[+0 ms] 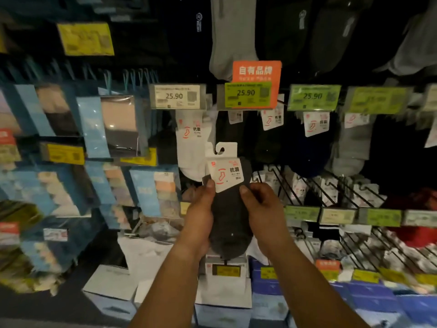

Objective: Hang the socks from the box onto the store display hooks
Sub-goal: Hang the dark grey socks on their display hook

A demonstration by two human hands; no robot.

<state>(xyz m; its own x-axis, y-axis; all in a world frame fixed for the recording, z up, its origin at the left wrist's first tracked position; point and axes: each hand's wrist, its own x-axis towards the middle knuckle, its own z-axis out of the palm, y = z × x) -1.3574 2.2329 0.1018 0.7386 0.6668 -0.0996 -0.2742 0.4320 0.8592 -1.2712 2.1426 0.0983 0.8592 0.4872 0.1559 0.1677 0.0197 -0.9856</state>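
A dark grey pair of socks (230,223) with a white card label and a hook-shaped hanger tab (223,150) is held upright in front of the display. My left hand (201,209) grips its left edge, thumb on the label. My right hand (262,204) grips its right edge, thumb on the sock just below the label. The hanger tab is a little below the price tags reading 25.90 (246,94) at the hook ends. White socks (191,147) hang on the hook to the left, dark socks (236,129) straight behind.
Blue boxed sock packs (111,124) hang at the left. Several black wire hooks (331,190) with carded socks jut out at the right, with green price tags (302,213) below. White cardboard boxes (113,287) sit low under my arms.
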